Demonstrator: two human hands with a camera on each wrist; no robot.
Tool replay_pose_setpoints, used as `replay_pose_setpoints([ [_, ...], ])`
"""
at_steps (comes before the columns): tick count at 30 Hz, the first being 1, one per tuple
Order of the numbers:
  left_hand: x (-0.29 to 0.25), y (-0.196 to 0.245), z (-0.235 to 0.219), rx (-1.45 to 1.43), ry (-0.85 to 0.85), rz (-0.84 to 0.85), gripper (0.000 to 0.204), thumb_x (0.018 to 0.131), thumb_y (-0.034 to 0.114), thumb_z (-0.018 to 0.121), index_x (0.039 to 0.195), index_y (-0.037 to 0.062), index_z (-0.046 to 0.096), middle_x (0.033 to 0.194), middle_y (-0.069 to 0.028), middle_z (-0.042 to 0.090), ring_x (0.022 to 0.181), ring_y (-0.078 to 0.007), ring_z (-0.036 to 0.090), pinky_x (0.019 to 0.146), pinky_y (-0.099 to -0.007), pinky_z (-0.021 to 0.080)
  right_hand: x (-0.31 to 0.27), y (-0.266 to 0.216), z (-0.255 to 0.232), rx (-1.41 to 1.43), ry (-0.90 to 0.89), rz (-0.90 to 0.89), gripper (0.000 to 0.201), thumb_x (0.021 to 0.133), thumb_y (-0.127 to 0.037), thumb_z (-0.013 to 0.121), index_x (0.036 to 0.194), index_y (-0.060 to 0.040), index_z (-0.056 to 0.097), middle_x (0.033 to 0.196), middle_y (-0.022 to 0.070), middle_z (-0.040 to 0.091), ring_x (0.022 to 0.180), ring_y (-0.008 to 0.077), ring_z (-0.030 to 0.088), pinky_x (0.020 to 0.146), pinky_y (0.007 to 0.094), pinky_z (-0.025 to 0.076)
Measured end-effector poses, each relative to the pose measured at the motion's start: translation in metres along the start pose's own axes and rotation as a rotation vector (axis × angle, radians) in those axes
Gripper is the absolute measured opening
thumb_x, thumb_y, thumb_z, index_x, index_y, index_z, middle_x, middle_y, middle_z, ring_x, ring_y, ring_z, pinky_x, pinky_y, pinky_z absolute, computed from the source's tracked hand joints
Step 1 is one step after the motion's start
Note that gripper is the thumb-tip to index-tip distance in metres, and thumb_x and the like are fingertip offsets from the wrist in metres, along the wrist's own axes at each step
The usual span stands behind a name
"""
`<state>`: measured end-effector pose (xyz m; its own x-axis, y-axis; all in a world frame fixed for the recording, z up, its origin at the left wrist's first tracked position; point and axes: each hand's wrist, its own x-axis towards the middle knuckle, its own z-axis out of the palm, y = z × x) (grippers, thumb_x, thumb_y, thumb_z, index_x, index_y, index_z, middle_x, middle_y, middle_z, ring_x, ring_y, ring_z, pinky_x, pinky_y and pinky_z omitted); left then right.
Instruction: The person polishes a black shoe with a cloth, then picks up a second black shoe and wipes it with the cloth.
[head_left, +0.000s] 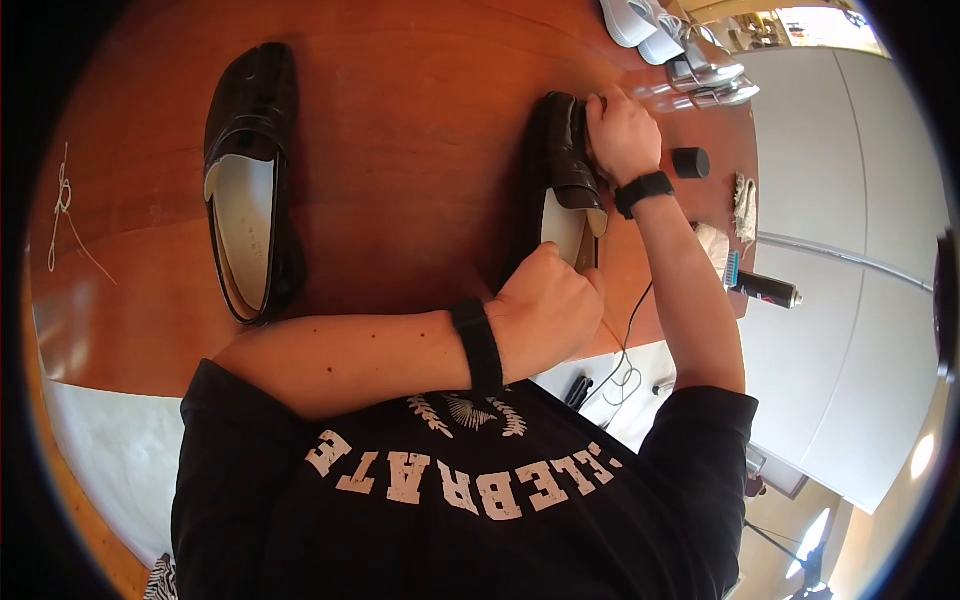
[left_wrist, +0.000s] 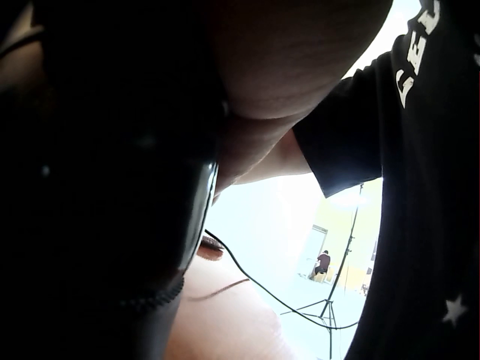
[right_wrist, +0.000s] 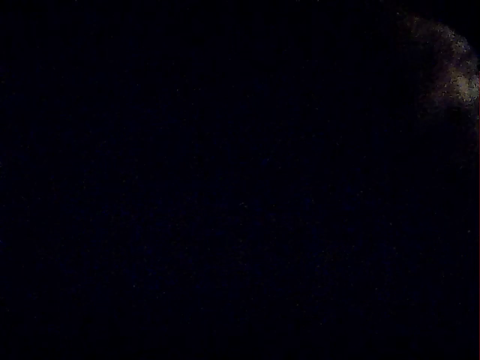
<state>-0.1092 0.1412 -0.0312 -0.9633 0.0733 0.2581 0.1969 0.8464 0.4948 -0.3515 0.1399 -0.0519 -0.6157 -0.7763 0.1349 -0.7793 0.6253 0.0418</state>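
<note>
A dark, glossy loafer (head_left: 565, 150) lies on the brown table with its toe pointing away from me. My left hand (head_left: 550, 298) grips its heel end, fingers curled over the collar. Along the right side of the toe, my right hand (head_left: 624, 137) is bent close against the leather; its fingertips are hidden, and I cannot tell whether it holds anything. Dark, shiny leather (left_wrist: 187, 217) fills much of the left wrist view. The right wrist view is almost black. A matching loafer (head_left: 250, 110) stands to the left, its pale insole showing.
White shoes (head_left: 632, 22) and metallic shoes (head_left: 708, 72) stand at the back right. Near my right arm are a black cap (head_left: 690, 162), a crumpled cloth (head_left: 744, 208) and a black spray can (head_left: 766, 289). Thin cord (head_left: 65, 195) lies far left. A cable (head_left: 630, 340) hangs past the front edge.
</note>
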Motion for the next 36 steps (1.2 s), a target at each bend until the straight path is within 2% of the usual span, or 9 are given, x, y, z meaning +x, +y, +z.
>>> replay_pose_setpoints([
  [3, 0.001, -0.001, -0.005, -0.007, -0.065, 0.014, 0.013, 0.079, 0.015, 0.065, 0.083, 0.0018, 0.066, 0.055, -0.0005, 0.061, 0.050, -0.0153, 0.061, 0.064, -0.0330, 0.040, 0.002, -0.001, 0.002, -0.021, 0.015, 0.010, 0.032, 0.098, -0.035, 0.054, 0.096, -0.0050, 0.065, 0.098, 0.0191, 0.071, 0.088, 0.0418, 0.071, 0.077, 0.0524, 0.058],
  [6, 0.002, 0.000, -0.008, -0.009, -0.116, 0.005, 0.013, 0.080, 0.015, 0.065, 0.083, 0.0031, 0.067, 0.059, -0.0020, 0.064, 0.054, -0.0158, 0.063, 0.064, -0.0329, 0.040, -0.003, -0.005, -0.002, -0.094, 0.029, -0.005, 0.032, 0.098, -0.035, 0.055, 0.096, -0.0051, 0.065, 0.097, 0.0197, 0.071, 0.086, 0.0412, 0.072, 0.074, 0.0522, 0.058],
  [9, 0.000, -0.002, 0.000, 0.003, 0.055, 0.031, 0.020, 0.074, 0.021, 0.069, 0.075, 0.0038, 0.058, 0.048, -0.0053, 0.056, 0.043, -0.0198, 0.058, 0.062, -0.0335, 0.041, -0.003, -0.010, -0.005, -0.153, 0.017, -0.047, 0.031, 0.098, -0.035, 0.055, 0.095, -0.0053, 0.065, 0.097, 0.0200, 0.071, 0.084, 0.0404, 0.072, 0.071, 0.0518, 0.059],
  [15, 0.001, -0.002, 0.000, -0.001, 0.021, 0.055, 0.019, 0.074, 0.019, 0.070, 0.076, 0.0035, 0.058, 0.048, -0.0045, 0.055, 0.042, -0.0175, 0.057, 0.060, -0.0333, 0.040, 0.008, -0.003, -0.002, -0.153, -0.046, -0.077, 0.032, 0.099, -0.035, 0.053, 0.097, -0.0050, 0.064, 0.098, 0.0194, 0.071, 0.085, 0.0410, 0.072, 0.073, 0.0524, 0.058],
  [18, 0.002, -0.001, -0.009, 0.011, -0.122, 0.039, 0.011, 0.079, 0.013, 0.065, 0.082, 0.0036, 0.069, 0.063, -0.0032, 0.065, 0.056, -0.0154, 0.063, 0.062, -0.0328, 0.039, 0.016, 0.004, 0.006, -0.141, -0.020, -0.045, 0.032, 0.100, -0.035, 0.052, 0.098, -0.0048, 0.064, 0.098, 0.0197, 0.071, 0.086, 0.0417, 0.071, 0.075, 0.0530, 0.058],
  [22, 0.002, -0.001, -0.011, -0.011, -0.127, 0.027, 0.012, 0.079, 0.014, 0.065, 0.082, 0.0030, 0.069, 0.061, -0.0028, 0.064, 0.055, -0.0153, 0.062, 0.061, -0.0327, 0.039, 0.011, 0.001, 0.003, -0.153, -0.010, -0.019, 0.032, 0.100, -0.035, 0.052, 0.098, -0.0049, 0.064, 0.099, 0.0204, 0.071, 0.086, 0.0412, 0.072, 0.075, 0.0524, 0.058],
  [30, 0.001, -0.002, -0.006, -0.007, -0.080, 0.048, 0.011, 0.078, 0.015, 0.066, 0.081, 0.0053, 0.069, 0.062, -0.0029, 0.065, 0.055, -0.0152, 0.063, 0.062, -0.0330, 0.039, -0.005, -0.002, -0.003, -0.223, -0.060, -0.080, 0.031, 0.100, -0.035, 0.054, 0.097, -0.0052, 0.063, 0.099, 0.0198, 0.070, 0.084, 0.0391, 0.072, 0.072, 0.0515, 0.059],
  [33, 0.001, -0.003, -0.002, -0.011, 0.004, 0.046, 0.022, 0.076, 0.022, 0.070, 0.075, 0.0034, 0.059, 0.049, -0.0059, 0.057, 0.044, -0.0203, 0.058, 0.061, -0.0327, 0.042, 0.003, 0.001, 0.003, -0.180, -0.014, -0.065, 0.030, 0.100, -0.034, 0.054, 0.097, -0.0051, 0.063, 0.098, 0.0200, 0.070, 0.085, 0.0390, 0.072, 0.072, 0.0516, 0.059],
  [36, 0.001, -0.001, 0.001, -0.003, 0.010, 0.006, 0.022, 0.075, 0.023, 0.070, 0.074, 0.0035, 0.059, 0.049, -0.0056, 0.056, 0.044, -0.0205, 0.058, 0.061, -0.0328, 0.042, 0.004, 0.004, 0.006, -0.161, 0.035, -0.053, 0.030, 0.101, -0.033, 0.053, 0.096, -0.0050, 0.063, 0.098, 0.0199, 0.070, 0.085, 0.0394, 0.072, 0.074, 0.0518, 0.059],
])
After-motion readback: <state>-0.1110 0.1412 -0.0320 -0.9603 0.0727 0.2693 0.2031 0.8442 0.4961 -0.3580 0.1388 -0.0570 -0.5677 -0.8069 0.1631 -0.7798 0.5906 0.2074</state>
